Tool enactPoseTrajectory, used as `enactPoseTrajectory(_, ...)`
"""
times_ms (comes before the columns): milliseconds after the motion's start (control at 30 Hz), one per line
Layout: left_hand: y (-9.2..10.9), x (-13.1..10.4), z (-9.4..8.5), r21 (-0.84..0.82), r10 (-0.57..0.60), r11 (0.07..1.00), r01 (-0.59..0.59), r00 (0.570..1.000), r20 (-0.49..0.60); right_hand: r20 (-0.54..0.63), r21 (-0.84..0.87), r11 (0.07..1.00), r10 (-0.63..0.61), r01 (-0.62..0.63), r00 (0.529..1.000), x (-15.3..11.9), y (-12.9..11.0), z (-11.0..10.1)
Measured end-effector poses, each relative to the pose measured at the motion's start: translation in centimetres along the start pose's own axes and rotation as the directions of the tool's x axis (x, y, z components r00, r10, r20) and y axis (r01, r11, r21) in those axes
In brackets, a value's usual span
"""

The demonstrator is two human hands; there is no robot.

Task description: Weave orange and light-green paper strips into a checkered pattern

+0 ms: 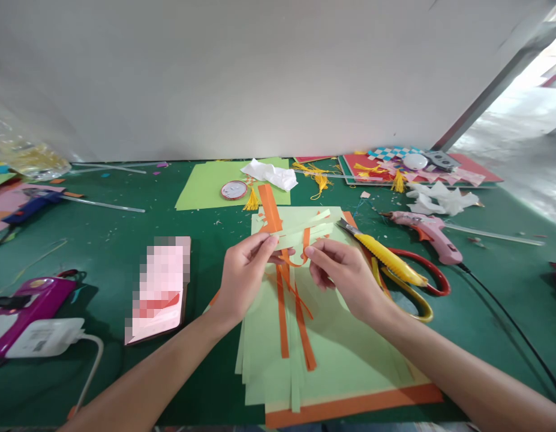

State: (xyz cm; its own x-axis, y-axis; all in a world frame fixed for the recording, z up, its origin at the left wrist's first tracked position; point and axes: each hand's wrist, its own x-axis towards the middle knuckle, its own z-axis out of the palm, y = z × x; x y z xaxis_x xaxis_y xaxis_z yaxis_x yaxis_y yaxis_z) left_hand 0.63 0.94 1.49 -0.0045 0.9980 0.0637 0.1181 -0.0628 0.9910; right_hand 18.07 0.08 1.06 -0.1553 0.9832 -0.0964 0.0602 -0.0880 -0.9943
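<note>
Above a dark green tabletop (pixel 206 237), two bare hands work close together. The left hand (pixel 246 267) pinches a crossing bundle of flat, pale green paper strips (pixel 300 231) and a broad, upright orange paper strip (pixel 269 207) between thumb and fingers. The right hand (pixel 340 270), just beside it, has thumb and forefinger closed on a narrow, curled orange paper strip (pixel 306 239); its other fingers bend inward.

The bundle is over the far half of a loose stack of pale green paper sheets (pixel 358 351), whose left edges fan unevenly. A long orange paper band (pixel 354 406) borders the stack's near side, close to the table's near edge.

To the left, a strip of green tabletop separates the stack from a pink-screened phone (pixel 163 288), which lies beyond the left wrist. The right side is tighter: a yellow-handled craft knife (pixel 390 259) lies across scissors with red and yellow loop handles (pixel 445 279), near the right hand, its blade pointing toward the stack's far right corner. Farther right rests a pale pink glue gun (pixel 433 233), its black cable running to the right edge of view. A plain grey panel (pixel 260 78) rises along the table's far edge.
</note>
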Motion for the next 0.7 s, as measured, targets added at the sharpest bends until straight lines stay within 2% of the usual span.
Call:
enactPoseTrajectory(200,-0.05,-0.01,-0.05,-0.011,-0.008,1.0,0.009,1.0,0.026,-0.005,-0.017,0.999,-0.028,0.028,1.0,0.0,0.0,-0.06)
enactPoseTrajectory(700,-0.19,0.09,-0.05,-0.074,-0.019,0.997,0.02,1.0,0.024,-0.048,-0.194,0.973,-0.135,0.123,0.99,-0.7,-0.38,0.48)
